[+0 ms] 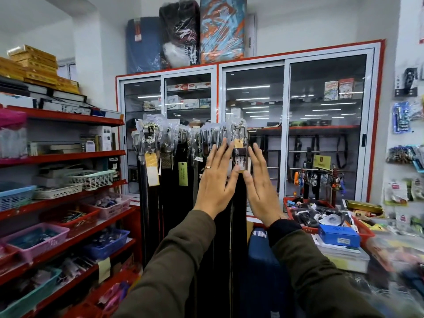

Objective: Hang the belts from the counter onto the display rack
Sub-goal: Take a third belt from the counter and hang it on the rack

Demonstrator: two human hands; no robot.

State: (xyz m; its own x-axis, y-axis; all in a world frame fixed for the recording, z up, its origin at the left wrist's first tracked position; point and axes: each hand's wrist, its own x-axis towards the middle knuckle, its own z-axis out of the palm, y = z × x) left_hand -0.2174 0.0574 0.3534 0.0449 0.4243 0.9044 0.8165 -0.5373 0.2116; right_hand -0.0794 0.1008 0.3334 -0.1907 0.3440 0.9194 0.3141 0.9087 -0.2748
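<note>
Belts (pixel 183 161) are hanging in a close row across the middle of the frame, their buckles wrapped in clear plastic at the top and their dark straps dropping straight down toward the bottom edge. The bar of the display rack itself is lying hidden behind the wrapped buckles, so its shape cannot be told. Paper tags are dangling from several straps: a yellow tag (pixel 151 159) at centre left and a green tag (pixel 182 171) just right of it.

The rightmost belt (pixel 239 143) is hanging between the two raised hands, with a small tan label under its buckle. The left hand (pixel 216 182) is standing flat and open, fingers spread and pointing up, a ring on one finger, its thumb touching the printed tag on that belt. The right hand (pixel 259 187) is likewise open and flat, its thumb pressing the same tag from the other side; neither hand is gripping the strap. Both arms are reaching up from the bottom of the frame in dark olive sleeves.

Behind the belts a glass cabinet (pixel 321 125) with a red frame is filling the centre right. Red shelves (pixel 66 154) with plastic baskets are running down the left side. At lower right, a red tray (pixel 364 228) of small goods is sitting on the counter (pixel 344 260), with a blue box (pixel 339 235) in front of it.
</note>
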